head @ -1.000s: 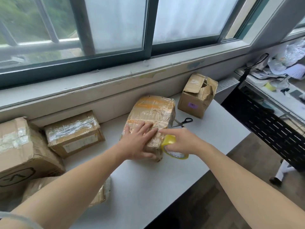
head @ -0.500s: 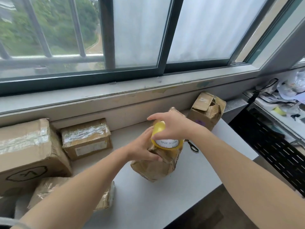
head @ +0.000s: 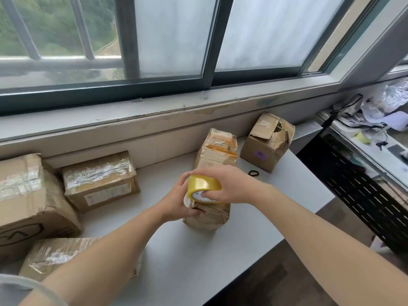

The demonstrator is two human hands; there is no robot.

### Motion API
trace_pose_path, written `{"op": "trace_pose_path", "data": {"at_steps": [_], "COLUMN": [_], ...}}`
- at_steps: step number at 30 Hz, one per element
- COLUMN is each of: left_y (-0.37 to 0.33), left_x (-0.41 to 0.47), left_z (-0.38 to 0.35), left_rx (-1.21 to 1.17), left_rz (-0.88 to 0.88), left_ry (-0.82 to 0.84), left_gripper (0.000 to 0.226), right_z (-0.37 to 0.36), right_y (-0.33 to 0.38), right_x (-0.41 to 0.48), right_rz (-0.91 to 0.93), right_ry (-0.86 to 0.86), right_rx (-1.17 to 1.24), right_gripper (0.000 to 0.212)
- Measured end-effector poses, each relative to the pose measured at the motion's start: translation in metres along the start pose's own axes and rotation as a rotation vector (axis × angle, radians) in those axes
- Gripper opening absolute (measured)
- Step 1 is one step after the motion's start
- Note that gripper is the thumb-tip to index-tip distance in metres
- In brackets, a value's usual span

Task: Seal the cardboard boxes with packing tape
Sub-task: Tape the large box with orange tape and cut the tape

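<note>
A crumpled, tape-wrapped cardboard box lies on the white table, its long side pointing away from me. My right hand grips a yellow roll of packing tape over the box's near end, fingers curled through the core. My left hand grips the near end of the box just under the roll. Where the tape's free end sits is hidden by my hands.
Taped boxes sit at the left and near left. A box with torn flaps stands at the back right, black scissors beside it. The table's edge drops off at right beside a black perforated rack.
The box was turned from lying flat under my left palm to lying lengthwise. My right hand carried the tape roll from the box's right side up over its near end.
</note>
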State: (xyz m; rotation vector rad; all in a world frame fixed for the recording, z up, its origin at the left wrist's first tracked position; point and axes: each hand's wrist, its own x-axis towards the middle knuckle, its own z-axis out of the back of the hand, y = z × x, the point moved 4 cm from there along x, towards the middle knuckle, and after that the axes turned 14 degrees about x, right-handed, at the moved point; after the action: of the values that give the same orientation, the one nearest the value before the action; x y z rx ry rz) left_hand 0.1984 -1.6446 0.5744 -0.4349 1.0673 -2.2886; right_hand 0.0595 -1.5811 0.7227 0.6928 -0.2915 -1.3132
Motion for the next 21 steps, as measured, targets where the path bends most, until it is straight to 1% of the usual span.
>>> {"op": "trace_pose_path", "data": {"at_steps": [2, 3, 5, 6, 7, 9, 10, 12, 14, 17, 19, 21], "left_y": [-0.01, -0.016, -0.017, -0.014, -0.013, -0.006, -0.002, 0.004, 0.005, 0.006, 0.007, 0.006], "left_x": [-0.002, -0.003, -0.006, -0.006, -0.006, -0.003, -0.002, 0.001, 0.004, 0.005, 0.004, 0.002], "left_z": [-0.003, -0.006, -0.012, -0.013, -0.013, -0.015, -0.015, -0.014, -0.011, -0.011, -0.011, -0.011], "left_rx": [-0.099, -0.115, -0.097, -0.08, -0.056, -0.004, 0.017, 0.037, 0.04, 0.053, 0.068, 0.091], "left_rz": [-0.027, -0.03, -0.001, -0.005, -0.015, -0.015, 0.003, 0.033, 0.014, -0.005, -0.003, 0.001], "left_ry": [-0.041, -0.035, -0.008, -0.008, 0.002, 0.027, 0.046, 0.061, 0.046, 0.034, 0.039, 0.054], "left_gripper": [0.091, 0.096, 0.111, 0.115, 0.111, 0.09, 0.086, 0.089, 0.089, 0.087, 0.087, 0.086], "right_z": [-0.007, -0.01, -0.016, -0.016, -0.016, -0.013, -0.01, 0.001, 0.015, 0.018, 0.007, -0.002], "right_y": [-0.007, -0.01, -0.015, -0.015, -0.015, -0.011, -0.01, -0.009, -0.019, -0.052, -0.072, -0.087], "right_x": [-0.005, -0.007, -0.008, -0.008, -0.008, -0.009, -0.009, -0.015, -0.026, -0.052, -0.068, -0.079], "right_rz": [0.004, -0.001, 0.0, 0.003, 0.007, 0.016, 0.014, 0.005, -0.062, -0.209, -0.274, -0.298], "right_ry": [-0.004, -0.001, 0.023, 0.022, 0.027, 0.052, 0.066, 0.081, 0.099, 0.206, 0.255, 0.253], "right_rx": [0.035, 0.062, 0.083, 0.081, 0.078, 0.073, 0.061, 0.018, -0.04, -0.171, -0.18, -0.175], "right_gripper": [0.055, 0.053, 0.051, 0.05, 0.049, 0.047, 0.046, 0.047, 0.051, 0.054, 0.055, 0.057]}}
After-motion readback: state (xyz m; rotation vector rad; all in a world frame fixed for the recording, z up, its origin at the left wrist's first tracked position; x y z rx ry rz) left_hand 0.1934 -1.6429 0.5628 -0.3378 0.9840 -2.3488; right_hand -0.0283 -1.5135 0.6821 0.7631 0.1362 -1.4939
